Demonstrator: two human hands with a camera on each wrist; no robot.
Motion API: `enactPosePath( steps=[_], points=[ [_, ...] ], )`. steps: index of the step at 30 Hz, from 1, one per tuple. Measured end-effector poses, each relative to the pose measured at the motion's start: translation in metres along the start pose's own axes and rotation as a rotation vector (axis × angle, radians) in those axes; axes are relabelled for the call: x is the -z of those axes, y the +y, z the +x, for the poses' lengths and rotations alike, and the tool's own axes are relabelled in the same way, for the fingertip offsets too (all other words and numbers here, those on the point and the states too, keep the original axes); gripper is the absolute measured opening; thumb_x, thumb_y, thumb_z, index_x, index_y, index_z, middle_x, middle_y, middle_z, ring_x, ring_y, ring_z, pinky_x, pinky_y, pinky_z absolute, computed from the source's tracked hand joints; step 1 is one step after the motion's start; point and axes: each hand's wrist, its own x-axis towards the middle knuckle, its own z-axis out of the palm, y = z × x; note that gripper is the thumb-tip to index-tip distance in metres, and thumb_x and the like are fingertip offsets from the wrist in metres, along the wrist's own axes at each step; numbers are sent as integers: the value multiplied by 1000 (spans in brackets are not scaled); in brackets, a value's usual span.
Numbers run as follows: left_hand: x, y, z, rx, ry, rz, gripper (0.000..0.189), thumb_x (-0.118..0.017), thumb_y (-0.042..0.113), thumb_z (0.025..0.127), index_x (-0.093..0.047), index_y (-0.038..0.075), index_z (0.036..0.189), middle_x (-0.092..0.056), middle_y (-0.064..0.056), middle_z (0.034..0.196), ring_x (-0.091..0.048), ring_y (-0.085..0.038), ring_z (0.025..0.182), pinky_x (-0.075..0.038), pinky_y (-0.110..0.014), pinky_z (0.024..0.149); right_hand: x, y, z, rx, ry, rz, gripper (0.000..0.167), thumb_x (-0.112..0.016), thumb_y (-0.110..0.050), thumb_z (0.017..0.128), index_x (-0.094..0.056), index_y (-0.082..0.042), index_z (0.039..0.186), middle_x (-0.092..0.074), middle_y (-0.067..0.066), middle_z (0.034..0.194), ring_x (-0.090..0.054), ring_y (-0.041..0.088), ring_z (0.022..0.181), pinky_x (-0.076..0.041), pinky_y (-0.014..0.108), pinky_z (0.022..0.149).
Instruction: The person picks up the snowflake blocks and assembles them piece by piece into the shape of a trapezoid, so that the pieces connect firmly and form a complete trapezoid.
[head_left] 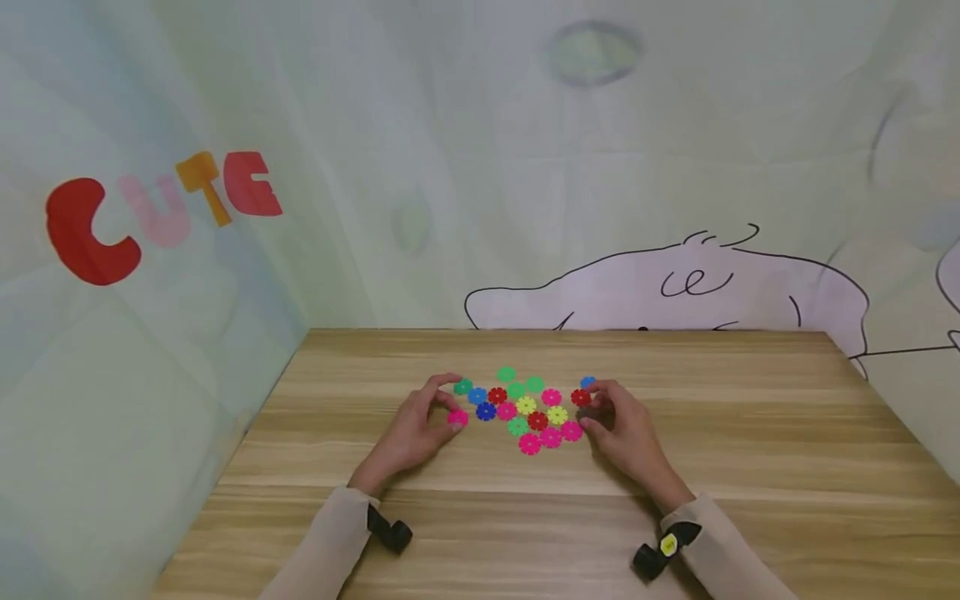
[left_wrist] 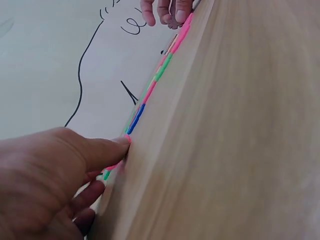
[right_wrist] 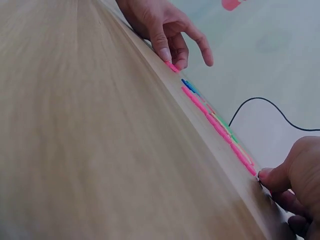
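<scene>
Between the thumb and fingers of my left hand [head_left: 411, 429] is a pink notched plastic disc [head_left: 457, 418], pinched low at the left of the group. The left index finger reaches out above a teal disc [head_left: 463, 387]. My right hand [head_left: 624, 425] pinches a dark grey notched disc [head_left: 586, 413] at the group's right side; in the left wrist view this disc [left_wrist: 175, 23] shows below the fingertips. A red disc [head_left: 581, 397] and a blue disc [head_left: 588, 382] lie by the right fingers, the blue one partly covered. Between the hands several flat discs lie close together, among them a dark blue disc [head_left: 486, 411].
The wood-grain table [head_left: 480, 533] ends at a back edge against a hanging cloth [head_left: 420, 167] with printed letters and a cartoon outline. Small black cameras [head_left: 392, 533] sit on both wrists, over beige sleeves [head_left: 324, 546].
</scene>
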Motion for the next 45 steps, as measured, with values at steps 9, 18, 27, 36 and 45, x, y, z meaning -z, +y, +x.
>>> enactPosePath(
  steps=[9, 18, 27, 36, 45],
  points=[
    [-3, -1, -2, 14, -29, -188, 51, -81, 8, 95, -66, 21, 141, -73, -5, 116, -71, -14, 89, -58, -22, 76, 4, -3, 0, -132, 41, 99, 35, -83, -6, 93, -69, -7, 126, -80, 12, 110, -78, 27, 99, -60, 21, 86],
    [-11, 3, -4, 67, -18, -294, 18, -80, 20, 99, -80, 17, 117, -83, -6, 100, -77, -16, 83, -61, -23, 75, 6, -5, -2, -221, 47, 188, 30, -82, -14, 96, -77, -11, 126, -83, 12, 118, -81, 29, 105, -56, 10, 87],
    [-34, 21, -1, 32, -33, -489, 25, -78, 17, 100, -79, 8, 123, -80, -21, 87, -75, -14, 67, -59, -23, 69, 7, -4, -2, -217, 75, 289, 30, -81, -15, 96, -79, -10, 125, -84, 15, 112, -81, 8, 85, -59, 13, 79],
    [-58, 42, 9, 120, -40, -668, 33, -78, 18, 100, -76, 5, 130, -78, -14, 87, -75, -13, 69, -64, -25, 71, 4, -8, 0, -199, 46, 467, 24, -75, -4, 99, -77, 0, 122, -80, 26, 113, -82, 10, 82, -63, 18, 80],
    [-76, 54, 17, 141, -26, -652, 27, -78, 19, 100, -79, 10, 124, -79, -5, 85, -72, -10, 66, -61, -23, 68, 5, -8, -2, -118, 52, 388, 17, -78, -10, 98, -81, -7, 114, -83, 17, 109, -75, -3, 90, -58, 16, 76]
  ],
)
